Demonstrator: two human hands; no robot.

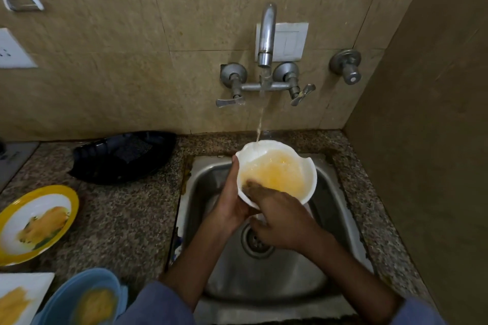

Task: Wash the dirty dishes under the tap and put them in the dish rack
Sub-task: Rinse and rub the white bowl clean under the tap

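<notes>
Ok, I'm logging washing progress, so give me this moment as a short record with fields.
tap: running into the white bowl
white bowl: yellowish water inside, held over the sink
left hand: grips the bowl's side
right hand: fingers reach over the rim into it
waiting on counter: yellow-rimmed plate, blue bowl, white plate, all with yellow residue
black rack: on counter left of sink
</notes>
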